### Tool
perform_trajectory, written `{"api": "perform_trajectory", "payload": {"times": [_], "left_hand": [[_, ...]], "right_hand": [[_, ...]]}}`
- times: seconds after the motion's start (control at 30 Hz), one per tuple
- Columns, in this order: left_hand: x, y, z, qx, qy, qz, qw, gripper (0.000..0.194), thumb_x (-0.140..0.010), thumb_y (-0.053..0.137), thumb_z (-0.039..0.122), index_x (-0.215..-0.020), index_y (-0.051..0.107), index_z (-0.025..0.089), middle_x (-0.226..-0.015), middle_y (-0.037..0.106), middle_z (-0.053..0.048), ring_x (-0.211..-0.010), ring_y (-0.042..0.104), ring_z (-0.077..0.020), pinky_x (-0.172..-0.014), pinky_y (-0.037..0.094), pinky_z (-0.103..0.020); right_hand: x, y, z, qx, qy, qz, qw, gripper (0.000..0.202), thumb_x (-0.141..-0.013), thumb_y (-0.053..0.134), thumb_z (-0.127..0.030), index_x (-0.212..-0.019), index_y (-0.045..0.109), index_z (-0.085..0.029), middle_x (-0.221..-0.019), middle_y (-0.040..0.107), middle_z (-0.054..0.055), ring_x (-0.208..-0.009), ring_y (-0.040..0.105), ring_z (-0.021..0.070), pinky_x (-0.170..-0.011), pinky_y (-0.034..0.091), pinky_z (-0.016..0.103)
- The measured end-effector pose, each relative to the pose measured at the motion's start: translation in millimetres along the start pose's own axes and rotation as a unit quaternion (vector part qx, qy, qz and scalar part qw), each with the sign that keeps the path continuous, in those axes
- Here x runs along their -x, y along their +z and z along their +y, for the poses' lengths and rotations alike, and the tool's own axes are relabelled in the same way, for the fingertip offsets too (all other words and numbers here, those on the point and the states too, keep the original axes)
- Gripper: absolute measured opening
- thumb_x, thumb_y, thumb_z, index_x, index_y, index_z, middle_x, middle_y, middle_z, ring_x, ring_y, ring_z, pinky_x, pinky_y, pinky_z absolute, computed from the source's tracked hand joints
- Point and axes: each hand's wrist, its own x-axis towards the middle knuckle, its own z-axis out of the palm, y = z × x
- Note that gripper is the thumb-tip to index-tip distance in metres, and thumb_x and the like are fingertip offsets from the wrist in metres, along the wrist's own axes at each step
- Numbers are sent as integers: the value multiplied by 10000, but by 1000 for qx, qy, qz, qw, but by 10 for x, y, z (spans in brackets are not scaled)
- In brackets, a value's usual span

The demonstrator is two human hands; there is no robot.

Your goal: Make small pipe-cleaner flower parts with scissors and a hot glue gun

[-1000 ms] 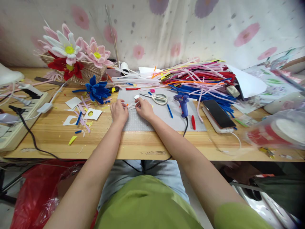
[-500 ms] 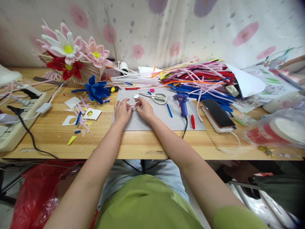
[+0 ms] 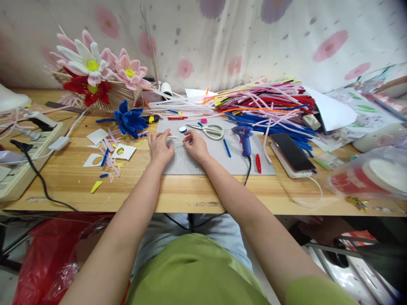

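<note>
Pinched narrow, the right hand (image 3: 195,145) has its fingertips at one end of a thin pale strand (image 3: 175,137), over the left part of the grey mat (image 3: 213,163). And the left hand (image 3: 160,147), fingers bent, thumb apart, sits by the other end; can't tell whether it grips. Round and flat, a white disc (image 3: 182,129) lies on the mat just beyond them. Smooth loop-handled scissors (image 3: 214,133) there too, and a blue plastic glue gun (image 3: 245,140) toward the mat's right. Fuzzy stems (image 3: 270,101) heap past its far edge; a plush blue flower (image 3: 129,120) stands off its left corner. Both strand ends vanish at the fingers, its material too small to read. Left hand and wrist cover part of the mat's left edge. Room opens on the mat between right forearm and glue gun.
</note>
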Motion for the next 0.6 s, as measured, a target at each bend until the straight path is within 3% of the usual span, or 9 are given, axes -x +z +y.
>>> {"api": "perform_trajectory", "payload": {"times": [0.17,0.37,0.6], "left_hand": [[17,21,55,28,32,-27,999,514,-699,587,192,-1202,494,241,-1025,671,-30,-1119,503,-231,-1125,120,-449],[16,29,67,43,15,-24,999,391,-758,563,208,-1142,491,230,-857,687,-17,-1062,548,-213,-1109,159,-426],[10,39,49,53,-13,-11,998,438,-731,566,177,-1141,414,209,-840,675,-19,-1076,553,-205,-1092,183,-414]], "right_hand": [[7,2,-12,-13,1,-6,1000,327,-723,480,-161,-1043,502,-222,-864,677,-11,-801,559,158,-794,418,310],[12,6,-18,-18,-6,-14,1000,321,-729,486,-170,-1045,491,-222,-863,674,-14,-798,557,144,-773,419,288],[0,-2,2,-3,-5,-1,1000,339,-738,470,-162,-1074,490,-210,-893,668,2,-838,544,162,-795,420,304]]}}
